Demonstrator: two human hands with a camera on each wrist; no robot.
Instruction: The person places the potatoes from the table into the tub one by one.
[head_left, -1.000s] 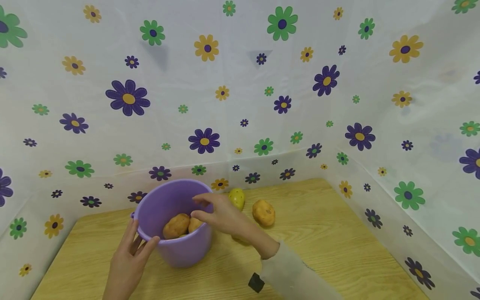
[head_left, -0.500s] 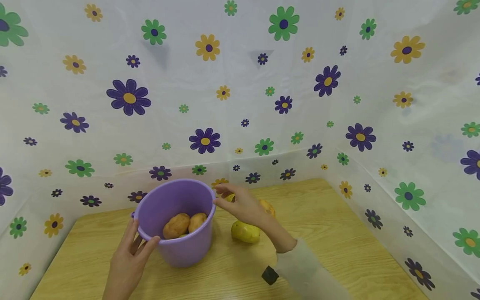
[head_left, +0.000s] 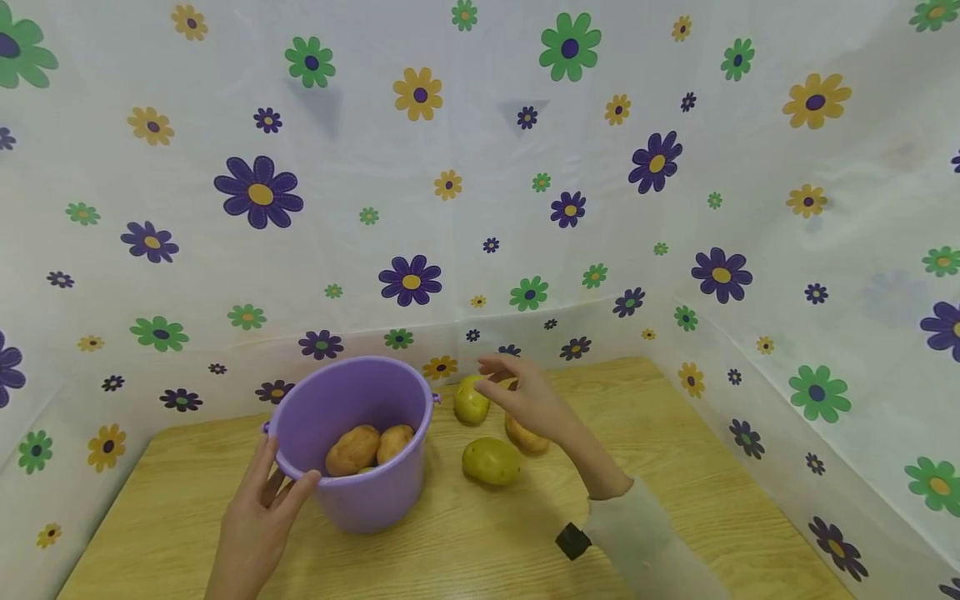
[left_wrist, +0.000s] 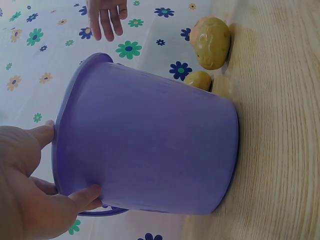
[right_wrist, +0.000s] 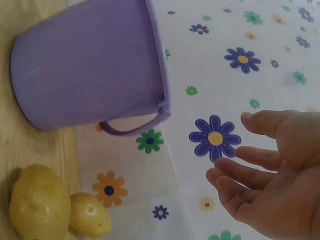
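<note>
A purple bucket (head_left: 375, 500) stands upright on the table, with brown potatoes (head_left: 352, 451) visible inside it. My left hand (head_left: 255, 517) holds it at the rim on the near left side; the left wrist view shows fingers (left_wrist: 89, 196) against the outer wall. My right hand (head_left: 528, 396) hovers with nothing in it, fingers loosely bent, over a tan potato (head_left: 531, 440) that it partly covers. Beside that lie two yellow-green potatoes, a rear potato (head_left: 470, 403) and a front potato (head_left: 491, 462), right of the bucket.
The wood-grain table (head_left: 675, 517) backs onto a white flowered sheet (head_left: 465, 233), which also rises along both sides. A bucket handle (right_wrist: 132, 127) hangs at the bucket's side. A small black block (head_left: 573, 541) sits at the right sleeve.
My right hand has withdrawn from over the bucket's mouth and moved right, uncovering the two yellow-green potatoes. My left hand and the bucket have stayed in place.
</note>
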